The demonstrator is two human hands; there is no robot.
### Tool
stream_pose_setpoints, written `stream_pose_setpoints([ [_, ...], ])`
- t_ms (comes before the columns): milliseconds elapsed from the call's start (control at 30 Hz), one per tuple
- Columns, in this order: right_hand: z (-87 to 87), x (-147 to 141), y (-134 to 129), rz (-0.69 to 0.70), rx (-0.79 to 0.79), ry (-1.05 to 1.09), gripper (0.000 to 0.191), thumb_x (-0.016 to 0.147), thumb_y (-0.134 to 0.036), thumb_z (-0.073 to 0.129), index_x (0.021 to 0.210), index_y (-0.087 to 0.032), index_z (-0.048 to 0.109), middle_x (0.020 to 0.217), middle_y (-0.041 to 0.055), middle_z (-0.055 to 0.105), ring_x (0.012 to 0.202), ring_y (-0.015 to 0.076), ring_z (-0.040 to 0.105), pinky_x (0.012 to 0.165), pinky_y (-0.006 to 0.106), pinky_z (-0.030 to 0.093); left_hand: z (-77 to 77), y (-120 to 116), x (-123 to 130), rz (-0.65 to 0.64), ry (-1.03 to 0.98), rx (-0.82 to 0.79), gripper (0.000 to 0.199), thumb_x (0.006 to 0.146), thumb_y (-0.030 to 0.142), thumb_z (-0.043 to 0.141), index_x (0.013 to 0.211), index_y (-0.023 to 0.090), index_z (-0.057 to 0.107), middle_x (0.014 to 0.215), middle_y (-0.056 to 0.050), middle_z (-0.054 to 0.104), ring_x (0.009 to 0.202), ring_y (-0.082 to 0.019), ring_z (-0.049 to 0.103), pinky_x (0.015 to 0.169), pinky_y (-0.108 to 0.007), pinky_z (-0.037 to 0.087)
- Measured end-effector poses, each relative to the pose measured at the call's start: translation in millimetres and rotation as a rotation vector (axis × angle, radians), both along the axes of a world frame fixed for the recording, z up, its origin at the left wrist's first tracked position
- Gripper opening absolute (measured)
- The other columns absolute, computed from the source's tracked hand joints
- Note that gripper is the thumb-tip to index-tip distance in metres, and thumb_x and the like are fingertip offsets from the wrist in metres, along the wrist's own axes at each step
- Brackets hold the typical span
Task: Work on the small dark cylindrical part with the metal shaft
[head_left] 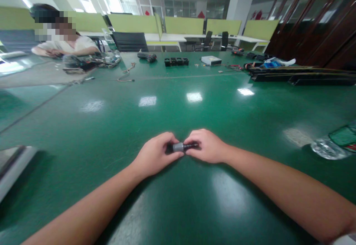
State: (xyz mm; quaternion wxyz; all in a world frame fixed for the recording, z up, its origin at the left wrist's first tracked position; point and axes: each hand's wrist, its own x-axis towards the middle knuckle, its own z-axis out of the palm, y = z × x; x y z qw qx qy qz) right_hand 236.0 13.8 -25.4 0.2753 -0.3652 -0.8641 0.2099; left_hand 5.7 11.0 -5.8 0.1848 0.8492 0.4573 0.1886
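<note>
Low over the green tabletop [178,197], a small cylinder with a grey sleeve and a black ribbed end [178,147] lies crosswise between my hands. I cannot make out its exact kind. My left hand [156,153] is closed around its left end, thumb and fingers curled on the grey part. The black end on the right is pinched by the thumb and fingertips of my right hand [207,146]. The fingertips of both hands nearly meet at the middle of the piece. My fingers hide both its tips.
A clear plastic bottle [330,148] lies at the right. At the left edge is a pale-edged flat object [20,163]. Across the table are a cable [126,75], black blocks [176,62], a white box [211,60] and dark strips [306,75]. Another person [66,41] sits at the far left.
</note>
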Motion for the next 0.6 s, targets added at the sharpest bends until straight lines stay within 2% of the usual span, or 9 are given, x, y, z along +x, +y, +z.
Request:
stream_pose_setpoints([
  [600,2.8,3.5,-1.1,0.022,-0.024,0.056,0.013,0.082,-0.016,0.070,0.094,-0.017,0.075,0.080,0.0020,0.067,0.070,0.0128,0.057,0.068,0.025,0.042,-0.9,-0.5,-1.5,-0.013,-0.018,-0.003,0.024,0.080,0.041,0.070,0.093,0.021,0.064,0.074,0.002,0.059,0.065,-0.014,0.053,0.062,-0.025,0.041],
])
